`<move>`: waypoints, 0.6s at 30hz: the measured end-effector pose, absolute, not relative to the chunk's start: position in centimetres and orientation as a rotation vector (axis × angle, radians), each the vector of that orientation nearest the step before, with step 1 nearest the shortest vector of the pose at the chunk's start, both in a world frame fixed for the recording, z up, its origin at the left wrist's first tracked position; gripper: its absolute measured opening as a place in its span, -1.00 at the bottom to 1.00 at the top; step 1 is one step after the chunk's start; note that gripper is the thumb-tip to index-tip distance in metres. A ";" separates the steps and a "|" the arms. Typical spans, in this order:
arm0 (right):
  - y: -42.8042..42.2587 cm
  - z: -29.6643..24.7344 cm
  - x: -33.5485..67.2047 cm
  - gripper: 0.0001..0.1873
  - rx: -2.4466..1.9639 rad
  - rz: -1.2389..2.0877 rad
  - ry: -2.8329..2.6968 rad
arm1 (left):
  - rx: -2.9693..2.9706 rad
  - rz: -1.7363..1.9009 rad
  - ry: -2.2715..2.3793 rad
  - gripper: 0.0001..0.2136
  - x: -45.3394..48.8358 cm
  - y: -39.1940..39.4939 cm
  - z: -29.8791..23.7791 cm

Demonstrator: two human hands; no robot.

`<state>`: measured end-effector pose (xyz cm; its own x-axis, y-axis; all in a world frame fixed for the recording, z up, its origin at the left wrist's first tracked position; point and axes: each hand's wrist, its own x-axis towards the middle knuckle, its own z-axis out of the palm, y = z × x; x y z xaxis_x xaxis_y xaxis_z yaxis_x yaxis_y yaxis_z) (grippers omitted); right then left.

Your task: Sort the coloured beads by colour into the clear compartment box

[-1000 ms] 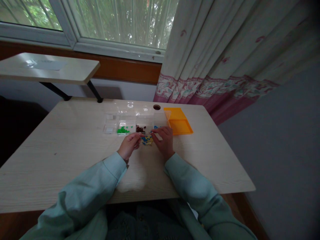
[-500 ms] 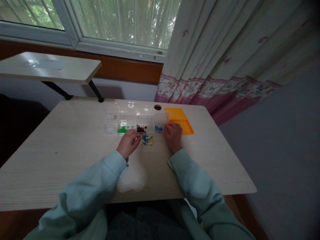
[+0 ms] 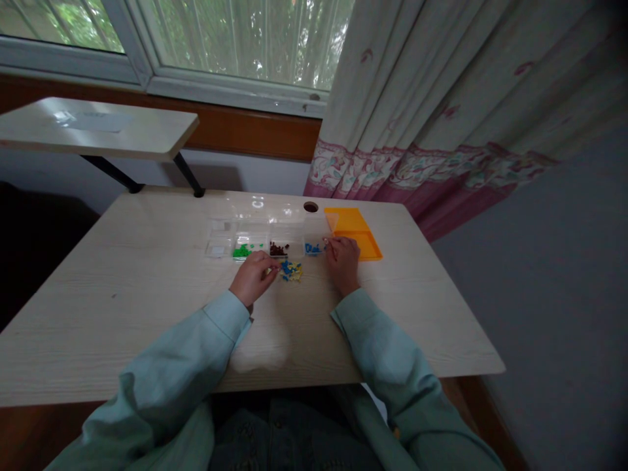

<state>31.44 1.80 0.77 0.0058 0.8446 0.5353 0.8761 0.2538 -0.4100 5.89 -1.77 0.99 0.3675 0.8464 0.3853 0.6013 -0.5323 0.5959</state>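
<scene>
My left hand (image 3: 254, 275) rests at the left edge of a loose pile of small blue and yellow pieces (image 3: 291, 271) on the table. Its thumb and fingers are pinched together; anything between them is too small to name. At the right end of a clear compartment box (image 3: 252, 236), my right hand (image 3: 343, 261) is closed in a pinch beside some blue pieces (image 3: 313, 248). What its fingertips hold, I cannot make out. Other compartments contain green pieces (image 3: 242, 251) and dark brown pieces (image 3: 279, 249).
An orange tray with its lid open (image 3: 360, 243) lies just right of the clear box. Behind them is a round hole (image 3: 311, 207) in the table (image 3: 161, 314). A raised shelf (image 3: 147, 134) stands at the back left, and a curtain (image 3: 392, 131) hangs behind.
Both hands keep nearly the same places and pinched shapes. The view has shifted slightly, so the table sits a little higher in the picture.
</scene>
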 end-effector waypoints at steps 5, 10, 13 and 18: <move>1.6 1.0 31.1 -0.67 -1.554 -0.071 -1.820 | 2.405 0.825 1.215 -0.83 6.0 -2.1 1.4; 1.4 1.2 31.0 -0.69 -1.559 -0.071 -1.825 | 2.506 0.713 1.225 -0.82 6.3 -2.4 1.4; 1.4 1.1 31.0 -0.70 -1.558 -0.063 -1.832 | 2.504 0.730 1.290 -0.86 6.4 -2.3 1.4; 1.4 1.1 31.0 -0.71 -1.526 -0.070 -1.824 | 2.539 0.733 1.306 -0.86 6.5 -2.2 1.3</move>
<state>31.00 1.43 1.11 -0.0147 0.8272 0.5617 0.8676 0.2898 -0.4041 6.51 -2.21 1.32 0.4883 0.8042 0.3388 0.7083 -0.5920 0.3844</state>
